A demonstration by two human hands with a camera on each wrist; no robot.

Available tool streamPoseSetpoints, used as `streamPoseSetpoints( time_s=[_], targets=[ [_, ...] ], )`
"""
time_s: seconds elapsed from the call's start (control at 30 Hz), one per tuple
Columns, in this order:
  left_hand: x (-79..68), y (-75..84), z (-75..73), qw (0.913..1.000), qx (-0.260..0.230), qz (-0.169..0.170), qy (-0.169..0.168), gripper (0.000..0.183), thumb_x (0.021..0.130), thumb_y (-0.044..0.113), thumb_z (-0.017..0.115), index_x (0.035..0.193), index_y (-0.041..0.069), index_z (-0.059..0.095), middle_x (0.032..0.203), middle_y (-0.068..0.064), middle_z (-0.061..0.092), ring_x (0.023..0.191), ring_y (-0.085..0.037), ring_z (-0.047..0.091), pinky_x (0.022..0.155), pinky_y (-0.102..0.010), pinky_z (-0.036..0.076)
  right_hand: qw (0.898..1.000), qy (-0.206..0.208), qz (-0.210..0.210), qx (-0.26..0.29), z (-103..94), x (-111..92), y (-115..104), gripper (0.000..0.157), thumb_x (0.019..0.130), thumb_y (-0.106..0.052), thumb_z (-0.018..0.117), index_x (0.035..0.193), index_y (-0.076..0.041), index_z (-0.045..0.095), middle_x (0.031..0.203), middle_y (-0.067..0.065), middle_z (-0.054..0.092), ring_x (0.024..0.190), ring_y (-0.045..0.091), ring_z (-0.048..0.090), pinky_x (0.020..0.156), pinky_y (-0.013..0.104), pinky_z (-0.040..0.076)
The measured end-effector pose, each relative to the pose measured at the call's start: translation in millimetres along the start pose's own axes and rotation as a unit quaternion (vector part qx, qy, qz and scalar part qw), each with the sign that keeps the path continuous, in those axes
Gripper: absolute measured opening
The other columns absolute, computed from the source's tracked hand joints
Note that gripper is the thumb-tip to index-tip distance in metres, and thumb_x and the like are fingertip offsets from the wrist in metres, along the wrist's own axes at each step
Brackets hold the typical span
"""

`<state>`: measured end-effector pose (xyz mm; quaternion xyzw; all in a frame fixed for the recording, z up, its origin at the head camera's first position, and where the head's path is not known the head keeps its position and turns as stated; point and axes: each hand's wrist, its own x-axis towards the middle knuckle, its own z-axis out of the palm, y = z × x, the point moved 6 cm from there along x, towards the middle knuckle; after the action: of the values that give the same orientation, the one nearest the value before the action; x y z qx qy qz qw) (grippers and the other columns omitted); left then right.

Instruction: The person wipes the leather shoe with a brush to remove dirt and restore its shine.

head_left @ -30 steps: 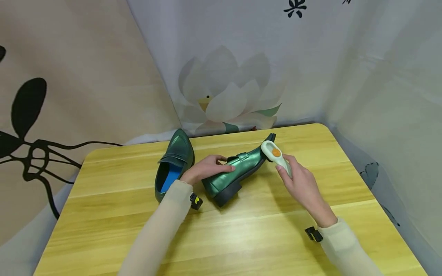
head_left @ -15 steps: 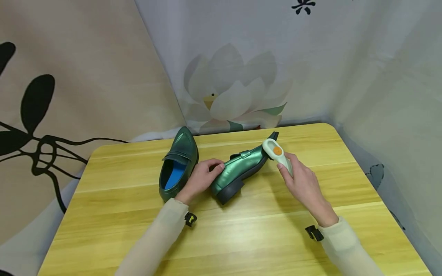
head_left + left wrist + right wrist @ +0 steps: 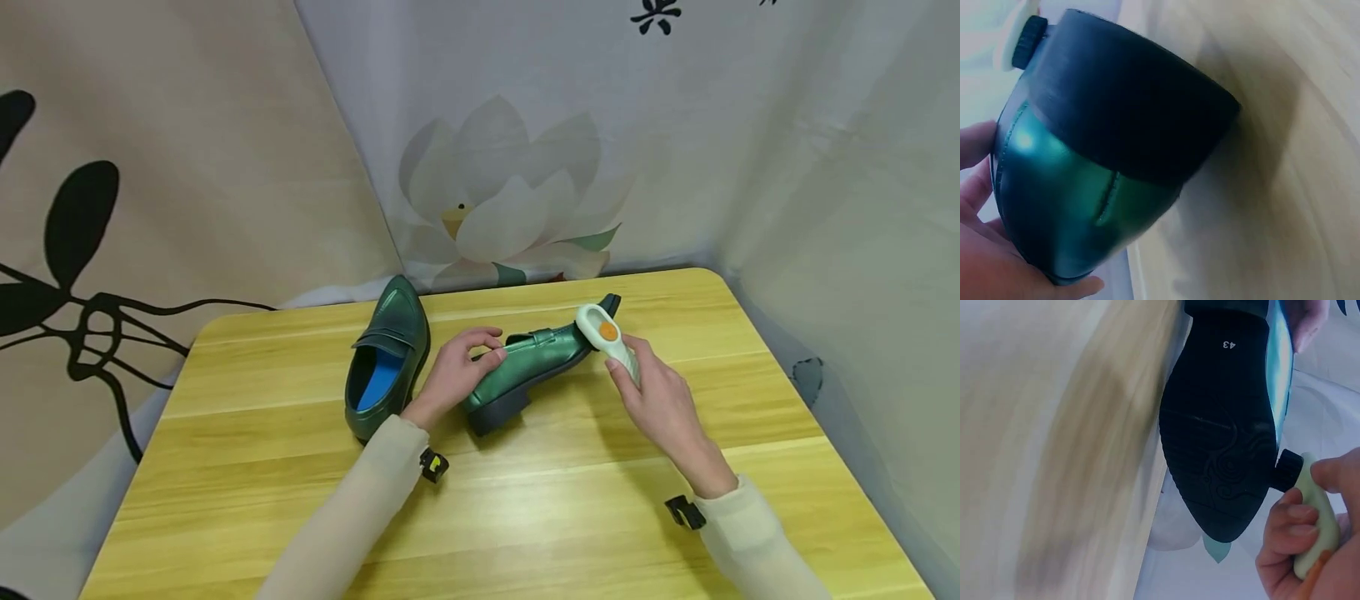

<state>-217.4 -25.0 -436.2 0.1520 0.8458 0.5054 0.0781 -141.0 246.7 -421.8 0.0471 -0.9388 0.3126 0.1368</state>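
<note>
My left hand (image 3: 457, 371) holds a shiny green loafer (image 3: 536, 358) by the rim of its opening near the heel. The shoe is tilted on its side, its toe pointing to the far right. In the left wrist view its thick black heel (image 3: 1129, 94) faces the camera, and the right wrist view shows the dark sole (image 3: 1219, 425) marked 43. My right hand (image 3: 663, 404) grips a pale-handled brush (image 3: 608, 332) with an orange spot. Its short black bristles (image 3: 1288, 470) are right at the edge of the shoe's toe.
A second green loafer (image 3: 401, 321) with a blue insole stands upright to the left, close beside my left forearm. Both shoes are on a yellow wooden table (image 3: 570, 517) with rounded far corners. Printed curtains (image 3: 517, 142) hang behind the far edge.
My left hand has shifted its hold up along the back of the held shoe to the opening's rim. Over the last half second, the shoe's toe and the brush have moved slightly right.
</note>
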Motion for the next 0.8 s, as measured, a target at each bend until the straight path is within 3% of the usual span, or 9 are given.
streamPoseSetpoints(
  time_s=[0.3, 0.6, 0.8],
  targets=[
    [17.8, 8.4, 18.7, 0.9941, -0.094, -0.023, -0.049, 0.017, 0.099, 0.018, 0.071, 0.103, 0.003, 0.077, 0.137, -0.007, 0.066, 0.139, -0.029, 0.050, 0.118, -0.055, 0.031, 1.000, 0.008, -0.001, 0.004, -2.5, -5, 3, 0.045, 0.108, -0.027, 0.057, 0.142, 0.002, 0.052, 0.098, 0.021, 0.068, 0.074, 0.032, 0.060, 0.061, 0.047, 0.047],
    [31.9, 2.0, 20.1, 0.9811, -0.113, -0.065, -0.144, 0.032, 0.105, 0.019, 0.062, 0.130, 0.002, 0.072, 0.147, -0.009, 0.059, 0.142, -0.027, 0.048, 0.117, -0.042, 0.037, 1.000, 0.013, 0.000, 0.000, -3.3, -7, 7, 0.045, 0.108, -0.026, 0.058, 0.142, 0.002, 0.051, 0.095, 0.022, 0.068, 0.073, 0.034, 0.061, 0.061, 0.048, 0.047],
    [35.4, -7.2, 20.7, 0.9747, -0.133, -0.085, -0.158, 0.032, 0.105, 0.022, 0.060, 0.131, 0.005, 0.072, 0.146, -0.003, 0.061, 0.143, -0.024, 0.047, 0.119, -0.045, 0.033, 1.000, 0.004, -0.003, 0.005, 2.0, -9, 4, 0.045, 0.107, -0.026, 0.059, 0.143, 0.000, 0.051, 0.099, 0.022, 0.069, 0.075, 0.033, 0.061, 0.063, 0.050, 0.049]
  ],
)
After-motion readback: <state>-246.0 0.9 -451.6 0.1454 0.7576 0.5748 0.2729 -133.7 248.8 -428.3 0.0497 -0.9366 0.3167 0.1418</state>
